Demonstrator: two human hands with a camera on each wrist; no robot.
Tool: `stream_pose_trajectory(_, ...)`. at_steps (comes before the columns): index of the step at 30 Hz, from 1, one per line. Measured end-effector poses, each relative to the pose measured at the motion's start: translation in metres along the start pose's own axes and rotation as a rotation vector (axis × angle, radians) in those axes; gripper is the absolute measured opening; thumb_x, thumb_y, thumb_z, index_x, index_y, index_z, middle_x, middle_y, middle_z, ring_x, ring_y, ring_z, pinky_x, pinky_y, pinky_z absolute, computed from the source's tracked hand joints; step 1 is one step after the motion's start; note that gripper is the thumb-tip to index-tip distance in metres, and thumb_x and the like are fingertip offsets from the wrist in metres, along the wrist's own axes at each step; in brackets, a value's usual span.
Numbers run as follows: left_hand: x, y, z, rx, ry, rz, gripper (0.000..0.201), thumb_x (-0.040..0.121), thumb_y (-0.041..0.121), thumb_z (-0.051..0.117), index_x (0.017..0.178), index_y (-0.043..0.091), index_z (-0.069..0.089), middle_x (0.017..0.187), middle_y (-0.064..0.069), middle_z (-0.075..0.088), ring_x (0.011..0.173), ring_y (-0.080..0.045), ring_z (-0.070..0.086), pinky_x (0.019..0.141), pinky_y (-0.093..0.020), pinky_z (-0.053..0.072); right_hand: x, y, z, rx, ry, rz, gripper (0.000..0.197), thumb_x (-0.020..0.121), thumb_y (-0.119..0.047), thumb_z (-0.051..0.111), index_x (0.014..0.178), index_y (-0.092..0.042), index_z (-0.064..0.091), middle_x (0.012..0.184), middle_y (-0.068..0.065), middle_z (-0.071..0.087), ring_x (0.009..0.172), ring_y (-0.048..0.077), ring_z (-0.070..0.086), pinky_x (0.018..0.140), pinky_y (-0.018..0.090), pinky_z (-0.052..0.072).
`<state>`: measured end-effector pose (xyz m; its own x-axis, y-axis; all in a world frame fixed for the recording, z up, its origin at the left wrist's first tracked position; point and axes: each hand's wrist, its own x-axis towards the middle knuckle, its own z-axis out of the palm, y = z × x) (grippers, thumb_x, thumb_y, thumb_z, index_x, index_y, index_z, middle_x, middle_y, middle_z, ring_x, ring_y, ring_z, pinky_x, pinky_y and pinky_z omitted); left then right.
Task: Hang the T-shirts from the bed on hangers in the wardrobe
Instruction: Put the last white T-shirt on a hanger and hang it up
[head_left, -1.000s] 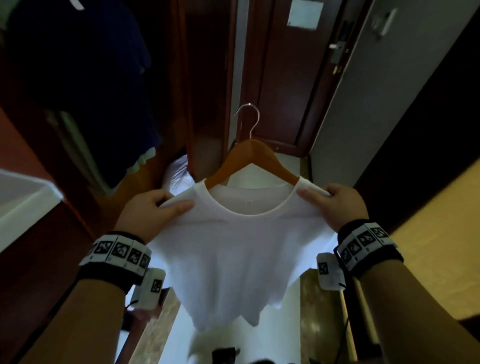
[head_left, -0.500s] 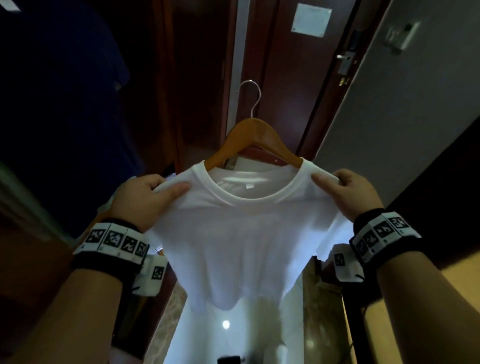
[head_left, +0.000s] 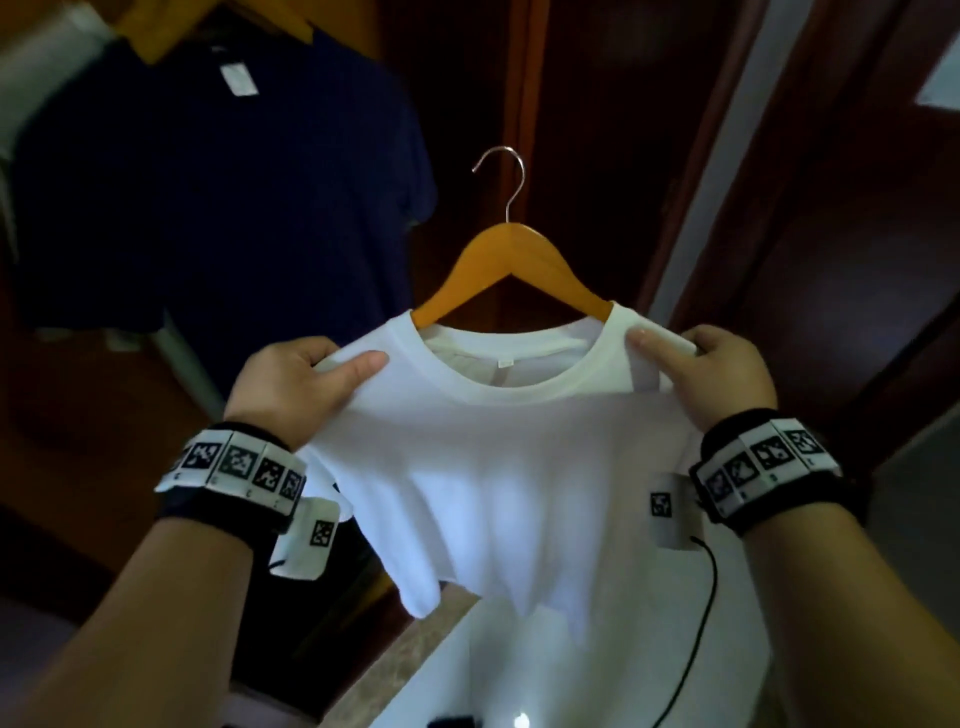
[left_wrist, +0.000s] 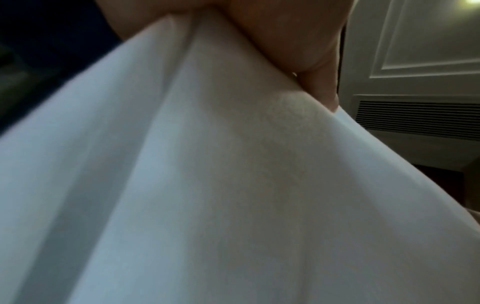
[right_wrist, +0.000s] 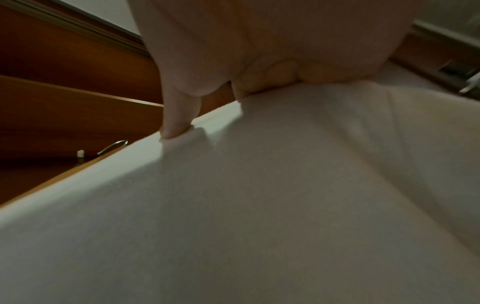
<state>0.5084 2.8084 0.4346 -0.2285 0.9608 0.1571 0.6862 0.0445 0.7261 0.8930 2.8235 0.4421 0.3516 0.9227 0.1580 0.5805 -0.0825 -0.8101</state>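
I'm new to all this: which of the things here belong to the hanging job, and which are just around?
In the job:
white T-shirt
wooden hanger inside its collar
left hand and right hand, each pinching a shoulder
navy T-shirt, already hung

Just around:
door
wristbands
vent

Two T-shirts are counted: one white T-shirt near centre, one navy T-shirt far left. Two wooden hangers: one hanger in the white shirt, a second hanger partly seen top left. Two hands: left hand, right hand.
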Motion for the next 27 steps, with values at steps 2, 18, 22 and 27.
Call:
stream_pose_trajectory(2, 0.002, -0.006, -0.007, 0.04, 0.066, -0.022, 0.053, 0.083, 0.064, 0.071, 0.069, 0.014, 0.063, 0.061, -0.002, 0.063, 0.063, -0.02, 0.061, 0.056, -0.032, 0.043, 0.022, -0.008, 0.018, 0.01, -0.052, -0.036, 0.057, 0.072, -0.073, 0.073, 0.076, -0.017, 0.064, 0.067, -0.001, 0.067, 0.066, 0.024, 0.065, 0.061, 0.036, 0.052)
stream_pose_trajectory(18, 0.112, -0.016, -0.045, 0.054, 0.287, -0.047, 0.054, 0.084, 0.065, 0.069, 0.061, 0.017, 0.059, 0.054, 0.003, 0.059, 0.06, -0.02, 0.06, 0.055, -0.032, 0.038, 0.169, -0.105, 0.113, 0.059, -0.135, -0.299, 0.059, 0.074, -0.074, 0.071, 0.074, -0.016, 0.062, 0.064, 0.0, 0.065, 0.062, 0.025, 0.064, 0.058, 0.035, 0.049)
stream_pose_trajectory(22, 0.126, -0.016, -0.064, 0.047, 0.355, -0.083, 0.05, 0.085, 0.062, 0.07, 0.064, 0.017, 0.061, 0.059, 0.002, 0.062, 0.063, -0.02, 0.061, 0.057, -0.032, 0.038, 0.196, -0.135, 0.139, 0.095, -0.172, -0.356, 0.064, 0.07, -0.078, 0.072, 0.071, -0.015, 0.06, 0.061, -0.001, 0.063, 0.06, 0.025, 0.063, 0.059, 0.036, 0.05)
stream_pose_trajectory(27, 0.139, -0.003, -0.085, 0.083, 0.474, -0.113, 0.054, 0.085, 0.063, 0.07, 0.062, 0.015, 0.058, 0.054, 0.003, 0.06, 0.06, -0.023, 0.06, 0.055, -0.033, 0.038, 0.237, -0.168, 0.173, 0.201, -0.252, -0.431, 0.064, 0.067, -0.078, 0.072, 0.072, -0.015, 0.062, 0.059, -0.002, 0.063, 0.059, 0.024, 0.062, 0.058, 0.034, 0.049)
